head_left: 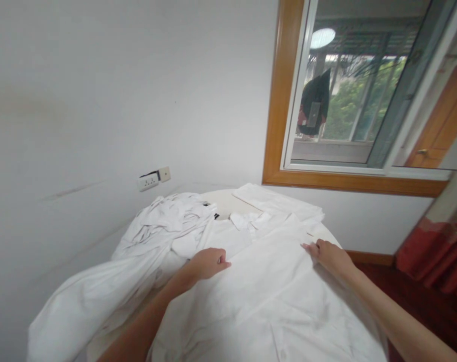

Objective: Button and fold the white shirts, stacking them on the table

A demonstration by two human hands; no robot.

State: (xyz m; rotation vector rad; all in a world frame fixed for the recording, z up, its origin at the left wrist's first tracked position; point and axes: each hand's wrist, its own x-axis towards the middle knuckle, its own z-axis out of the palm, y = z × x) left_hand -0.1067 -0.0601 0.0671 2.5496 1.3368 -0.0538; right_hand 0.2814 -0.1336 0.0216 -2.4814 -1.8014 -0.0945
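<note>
A white shirt (266, 286) lies spread over a pale table (225, 202), its lower part reaching down toward me. What looks like its collar (247, 221) points to the wall. On the shirt's left side, my left hand (210, 262) is closed with its fingers curled on the cloth. Across from it, my right hand (329, 255) pinches the cloth near the right edge. Both hands press close to the fabric, so the exact grip of the fingertips is partly hidden.
Rumpled white clothes (168, 221) are heaped at the left, with a sleeve-like length (77, 301) hanging toward me. A flat white garment (279, 200) lies at the back right. Behind are a wall socket (148, 181) and a wood-framed window (275, 125); a red curtain (432, 251) hangs right.
</note>
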